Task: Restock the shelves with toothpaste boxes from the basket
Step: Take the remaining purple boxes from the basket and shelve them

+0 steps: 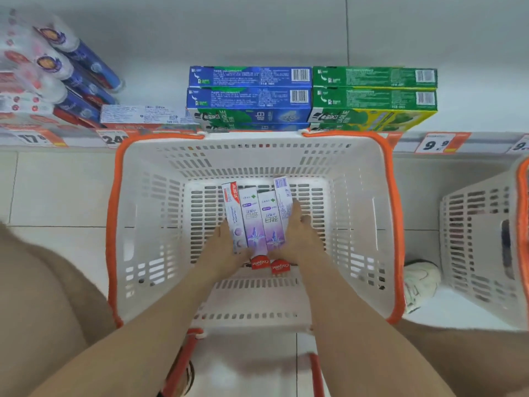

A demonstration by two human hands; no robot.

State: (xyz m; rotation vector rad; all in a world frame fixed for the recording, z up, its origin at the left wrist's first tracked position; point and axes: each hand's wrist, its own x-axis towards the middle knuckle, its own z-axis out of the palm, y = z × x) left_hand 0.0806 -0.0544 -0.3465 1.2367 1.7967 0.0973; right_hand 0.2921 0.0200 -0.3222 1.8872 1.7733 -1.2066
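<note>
Bare forearms come up from the bottom of the frame and meet low inside a white slotted basket [143,213] with an orange rim, which fills the middle of the frame. Between the hands lie four toothpaste boxes [257,222] side by side on the basket floor, white and purple, with red near ends that read "Colgate"; the smaller print is too blurred to read. The left hand [226,245] lies against the left side of the bundle, its fingers hidden under the boxes, so I cannot tell whether they curl. The right hand [297,233] presses the right side, fingers laid fairly straight along the outer box. Along the top, the shelf [472,116] carries stacked blue Darlie boxes [249,94] and green Darlie boxes [372,94]. Price tags [435,143] show "9.9", "17" and "24". A second basket [481,239] is cut off at the right edge.
</note>
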